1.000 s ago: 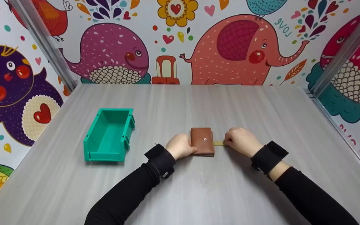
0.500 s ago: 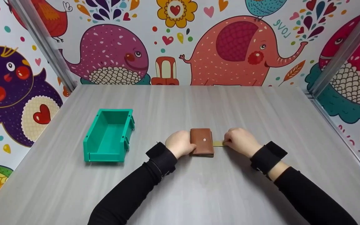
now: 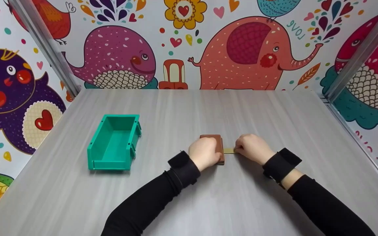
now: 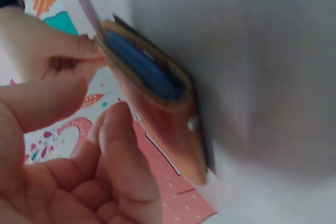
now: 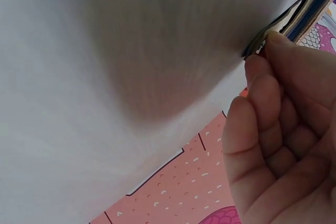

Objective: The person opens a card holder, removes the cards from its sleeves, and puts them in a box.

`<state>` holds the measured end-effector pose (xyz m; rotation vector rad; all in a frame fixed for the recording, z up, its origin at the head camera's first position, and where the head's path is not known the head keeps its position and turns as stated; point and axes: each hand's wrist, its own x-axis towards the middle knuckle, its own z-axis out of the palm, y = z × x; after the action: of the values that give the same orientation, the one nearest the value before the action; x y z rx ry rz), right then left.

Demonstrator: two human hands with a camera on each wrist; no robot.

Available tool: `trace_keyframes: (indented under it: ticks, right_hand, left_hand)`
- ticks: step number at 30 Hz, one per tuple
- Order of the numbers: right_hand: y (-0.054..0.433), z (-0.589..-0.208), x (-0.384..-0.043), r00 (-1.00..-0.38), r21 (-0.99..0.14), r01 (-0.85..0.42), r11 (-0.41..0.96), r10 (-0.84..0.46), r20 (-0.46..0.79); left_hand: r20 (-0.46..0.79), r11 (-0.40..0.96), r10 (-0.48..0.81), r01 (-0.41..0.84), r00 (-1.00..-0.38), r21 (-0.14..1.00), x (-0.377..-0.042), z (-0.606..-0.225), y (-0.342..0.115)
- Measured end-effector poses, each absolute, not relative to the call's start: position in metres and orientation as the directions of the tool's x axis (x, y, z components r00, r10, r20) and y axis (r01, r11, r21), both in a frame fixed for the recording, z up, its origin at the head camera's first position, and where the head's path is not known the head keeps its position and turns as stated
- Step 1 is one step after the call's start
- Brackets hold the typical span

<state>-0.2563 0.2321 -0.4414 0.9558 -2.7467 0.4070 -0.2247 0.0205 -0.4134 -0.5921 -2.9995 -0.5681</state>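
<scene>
A small brown wallet [image 3: 219, 144] lies on the table with its near face partly hidden by my left hand [image 3: 204, 152]. In the left wrist view, that hand's thumb and fingers [image 4: 126, 150] are loosely bent and apart, beside the wallet [image 4: 163, 124]; blue inner layers and a metal snap show at its edge. From the wallet's right side a narrow yellowish strap [image 3: 229, 150] sticks out. My right hand [image 3: 254, 148] pinches the strap's end between thumb and forefinger, as the right wrist view shows, with the other fingers [image 5: 241, 135] curled below.
A green plastic bin [image 3: 113, 142] stands on the left of the grey table [image 3: 176, 111]. Walls printed with cartoon animals rise behind and at both sides, with metal posts [image 3: 44, 46] at the corners.
My left hand has let go of the wallet's left edge and moved right, over its face. The right hand stays in place on the strap.
</scene>
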Motion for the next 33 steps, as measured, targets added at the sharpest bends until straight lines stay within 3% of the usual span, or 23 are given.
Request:
trace_keyframes:
  ticks: [18,33]
  right_hand:
    - [0.233,-0.442,-0.257,-0.764,-0.201,-0.639,0.742,-0.583,0.277]
    - [0.234,-0.443,-0.256,-0.751,-0.192,-0.652,0.734,-0.589,0.297]
  left_hand:
    - [0.141,0.905,0.361,0.383,-0.922,0.183,-0.217,-0.427,0.046]
    - [0.177,0.877,0.366,0.402,-0.914,0.265,-0.219,-0.418,0.035]
